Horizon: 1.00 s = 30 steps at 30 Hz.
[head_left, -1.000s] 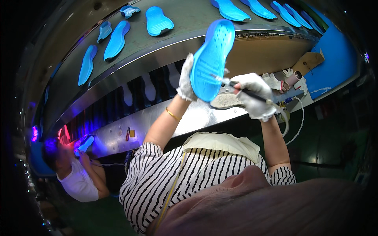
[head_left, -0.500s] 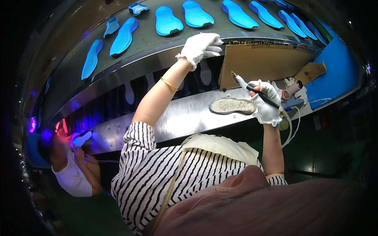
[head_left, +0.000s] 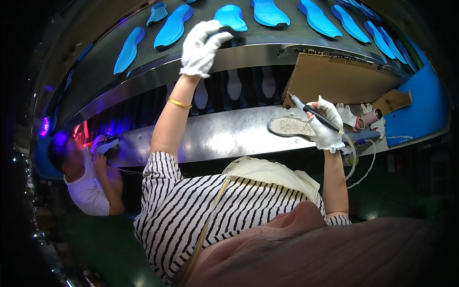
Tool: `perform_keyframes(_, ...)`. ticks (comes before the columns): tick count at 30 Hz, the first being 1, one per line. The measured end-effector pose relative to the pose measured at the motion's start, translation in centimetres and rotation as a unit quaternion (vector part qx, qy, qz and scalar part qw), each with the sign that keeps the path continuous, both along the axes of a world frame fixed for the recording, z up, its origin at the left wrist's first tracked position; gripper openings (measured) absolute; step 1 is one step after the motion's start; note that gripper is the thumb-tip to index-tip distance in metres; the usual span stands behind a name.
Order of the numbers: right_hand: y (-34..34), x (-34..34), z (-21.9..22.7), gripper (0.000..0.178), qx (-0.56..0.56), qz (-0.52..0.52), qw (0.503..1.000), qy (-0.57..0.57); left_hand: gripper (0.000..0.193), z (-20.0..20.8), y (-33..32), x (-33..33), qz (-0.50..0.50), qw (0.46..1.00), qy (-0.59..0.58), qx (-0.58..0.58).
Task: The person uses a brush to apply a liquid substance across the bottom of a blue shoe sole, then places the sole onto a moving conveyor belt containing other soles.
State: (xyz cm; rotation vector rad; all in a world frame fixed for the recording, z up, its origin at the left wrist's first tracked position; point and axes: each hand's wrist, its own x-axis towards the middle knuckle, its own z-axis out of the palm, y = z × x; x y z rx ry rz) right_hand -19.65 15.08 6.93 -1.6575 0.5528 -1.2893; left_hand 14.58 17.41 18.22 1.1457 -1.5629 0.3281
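At the left, a co-worker [head_left: 88, 184] sits by the metal table [head_left: 215, 136]. Next to the right, two blue soles, a narrow one [head_left: 129, 50] and a broader one [head_left: 173, 26], lie on the dark far surface. Our gloved left hand [head_left: 198, 50] reaches far, its fingers part-bent over the near end of another blue sole [head_left: 230, 16]; we cannot tell whether they grip it. A light hold at that edge would probably mark it least. Further right, a cream sole-shaped pad [head_left: 289, 126] lies on the table, beside our right hand [head_left: 327, 126], whose fingers are closed round a black-handled brush [head_left: 313, 113]. We judge its tip best held clear of the pad.
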Motion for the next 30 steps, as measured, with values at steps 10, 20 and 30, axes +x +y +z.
perform_keyframes(10,-0.9,0.3,-1.6,0.023,0.030,-0.057,0.998,-0.026,0.044,2.6,5.2,-1.0,-0.493,0.833,0.251,-0.012)
perform_keyframes(20,0.9,1.7,-0.5,0.021,0.082,0.068,0.993,-0.058,0.088,-11.9,5.0,-10.3,-0.500,0.453,0.675,0.298)
perform_keyframes(30,0.9,4.8,2.2,0.018,-0.054,-0.030,0.995,-0.074,0.083,-13.4,3.0,-15.6,-0.469,0.524,0.666,0.249)
